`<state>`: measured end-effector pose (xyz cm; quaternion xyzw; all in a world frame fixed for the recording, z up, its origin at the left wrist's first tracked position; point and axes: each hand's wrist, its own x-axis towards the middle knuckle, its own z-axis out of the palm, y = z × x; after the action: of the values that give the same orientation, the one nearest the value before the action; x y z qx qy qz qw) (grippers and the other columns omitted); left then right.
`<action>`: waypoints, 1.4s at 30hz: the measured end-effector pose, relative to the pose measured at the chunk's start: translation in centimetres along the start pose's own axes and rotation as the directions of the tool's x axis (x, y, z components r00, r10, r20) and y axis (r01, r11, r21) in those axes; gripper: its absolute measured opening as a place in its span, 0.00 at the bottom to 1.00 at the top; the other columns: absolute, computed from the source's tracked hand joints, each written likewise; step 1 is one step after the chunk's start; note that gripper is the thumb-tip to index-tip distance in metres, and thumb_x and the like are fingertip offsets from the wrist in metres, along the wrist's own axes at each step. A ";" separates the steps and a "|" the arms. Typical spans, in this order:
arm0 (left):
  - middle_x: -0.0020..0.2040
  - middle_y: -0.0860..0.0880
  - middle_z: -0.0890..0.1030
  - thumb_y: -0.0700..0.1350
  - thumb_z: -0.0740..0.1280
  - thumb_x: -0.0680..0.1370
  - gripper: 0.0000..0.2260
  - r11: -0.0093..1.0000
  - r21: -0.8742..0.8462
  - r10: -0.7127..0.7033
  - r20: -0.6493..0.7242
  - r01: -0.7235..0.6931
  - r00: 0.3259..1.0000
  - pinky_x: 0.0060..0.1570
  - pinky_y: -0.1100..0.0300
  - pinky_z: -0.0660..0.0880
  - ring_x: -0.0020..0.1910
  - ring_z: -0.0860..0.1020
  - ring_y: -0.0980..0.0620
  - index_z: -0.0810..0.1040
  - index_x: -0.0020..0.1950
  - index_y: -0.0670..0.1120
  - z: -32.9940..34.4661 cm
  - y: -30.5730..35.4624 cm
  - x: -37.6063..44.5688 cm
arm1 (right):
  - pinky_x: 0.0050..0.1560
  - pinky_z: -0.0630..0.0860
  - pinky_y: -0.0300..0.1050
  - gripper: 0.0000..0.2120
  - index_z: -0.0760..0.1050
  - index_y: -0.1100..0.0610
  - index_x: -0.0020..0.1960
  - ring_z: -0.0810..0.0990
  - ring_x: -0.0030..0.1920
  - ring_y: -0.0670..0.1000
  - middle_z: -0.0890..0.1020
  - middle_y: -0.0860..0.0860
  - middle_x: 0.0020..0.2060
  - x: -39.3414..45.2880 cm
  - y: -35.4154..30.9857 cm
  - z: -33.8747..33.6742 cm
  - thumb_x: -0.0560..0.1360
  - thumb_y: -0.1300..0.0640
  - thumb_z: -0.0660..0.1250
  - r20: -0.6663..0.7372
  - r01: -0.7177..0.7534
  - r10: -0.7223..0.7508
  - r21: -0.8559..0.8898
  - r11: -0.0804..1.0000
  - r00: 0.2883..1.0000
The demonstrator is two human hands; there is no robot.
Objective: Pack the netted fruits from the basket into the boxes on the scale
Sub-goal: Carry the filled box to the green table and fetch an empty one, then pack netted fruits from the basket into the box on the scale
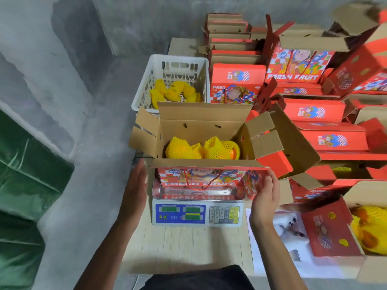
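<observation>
An open red "FRESH FRUIT" box [201, 176] stands on the scale [198, 214], its flaps spread, with several yellow-netted fruits [201, 148] inside. Behind it, a white plastic basket [159, 65] holds more netted fruits [173, 93]. My left hand [136, 181] is flat with straight fingers beside the box's left front corner. My right hand [265, 195] is at the box's right front corner, fingers loosely bent near the front flap's end. Whether either hand touches the box is unclear.
Stacks of red fruit boxes [314, 111] fill the right side, some open with raised flaps. A packed open box [356, 227] lies at the near right. A green tarp [25, 174] is on the left. The scale sits on a pale wooden tabletop [188, 248].
</observation>
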<state>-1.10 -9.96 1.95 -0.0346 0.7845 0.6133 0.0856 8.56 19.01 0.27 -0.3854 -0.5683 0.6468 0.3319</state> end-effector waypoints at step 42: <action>0.49 0.43 0.80 0.38 0.66 0.83 0.10 0.952 -0.010 -0.307 0.041 0.307 0.951 0.25 0.68 0.75 0.38 0.79 0.48 0.75 0.65 0.40 1.7 8.7 8.4 | 0.34 0.76 0.44 0.15 0.80 0.55 0.50 0.79 0.34 0.55 0.79 0.57 0.38 8.8 -8.2 4.2 0.80 0.43 0.65 0.495 -0.266 0.345 -0.225 0.937 0.797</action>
<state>-10.61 -5.71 8.40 -0.1448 0.7628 0.5993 0.1949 0.53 25.74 7.55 -0.3026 -0.6127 0.7296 0.0256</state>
